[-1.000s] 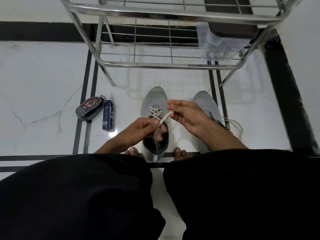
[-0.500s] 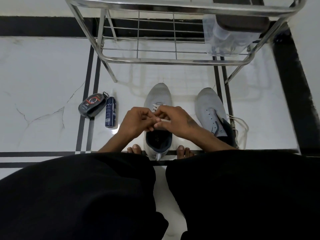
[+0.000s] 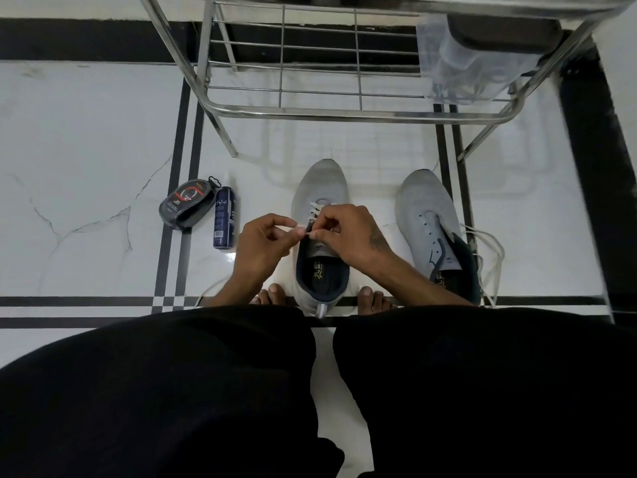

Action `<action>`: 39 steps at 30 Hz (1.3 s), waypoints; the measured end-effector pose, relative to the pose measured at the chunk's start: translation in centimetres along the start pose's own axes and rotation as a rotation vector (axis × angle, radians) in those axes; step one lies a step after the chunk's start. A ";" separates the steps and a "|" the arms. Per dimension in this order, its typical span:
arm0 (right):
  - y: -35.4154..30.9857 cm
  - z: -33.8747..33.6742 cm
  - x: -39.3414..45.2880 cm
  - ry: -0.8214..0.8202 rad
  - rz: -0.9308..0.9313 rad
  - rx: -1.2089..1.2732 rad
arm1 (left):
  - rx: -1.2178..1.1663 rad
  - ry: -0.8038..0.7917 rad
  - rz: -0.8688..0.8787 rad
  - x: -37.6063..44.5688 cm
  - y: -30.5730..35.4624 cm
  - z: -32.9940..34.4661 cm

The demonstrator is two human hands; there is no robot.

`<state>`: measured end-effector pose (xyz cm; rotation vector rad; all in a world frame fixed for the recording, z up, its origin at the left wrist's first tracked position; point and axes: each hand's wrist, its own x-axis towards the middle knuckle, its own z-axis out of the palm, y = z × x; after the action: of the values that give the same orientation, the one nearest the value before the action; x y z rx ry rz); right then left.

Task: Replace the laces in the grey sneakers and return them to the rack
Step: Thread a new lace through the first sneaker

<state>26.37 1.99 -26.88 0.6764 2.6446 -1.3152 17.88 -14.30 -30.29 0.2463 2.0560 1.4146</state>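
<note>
Even, soft indoor light is filling the scene, seeming to come from above. The glossy white floor [image 3: 86, 160] is reflecting it, and 1 small bright glare spot is showing just below the dark spray can [image 3: 224, 222]. The metal rack [image 3: 344, 113] is casting faint grid shadows on the floor beneath it. The black trousers [image 3: 155, 391] are reading as a nearly featureless dark mass. Wide-angle distortion is bending the rack's bars and the floor's black stripes near the edges, and the far right edge is looking slightly smeared. The hands are appearing reasonably sharp.
</note>
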 end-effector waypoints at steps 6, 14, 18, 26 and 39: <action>0.4 1.4 0.1 0.002 0.038 -0.099 | 0.345 -0.083 0.105 -0.5 -0.5 0.7; 0.5 2.5 0.4 0.040 0.090 -0.056 | 0.041 -0.132 0.013 -0.3 -1.6 0.4; 0.8 2.9 0.5 0.104 0.113 -0.001 | -0.021 -0.157 0.039 -0.2 -1.7 0.3; 1.4 2.8 -0.5 0.202 -0.094 -0.230 | -0.021 -0.112 -0.062 1.5 -1.6 0.6; 5.1 1.1 -2.8 0.203 0.213 -0.109 | 0.257 0.468 -0.076 -2.6 -1.9 -5.9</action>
<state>30.94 2.87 -30.45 1.0928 2.6791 -1.0895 16.80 -20.90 -29.58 -0.0682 2.6009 1.2437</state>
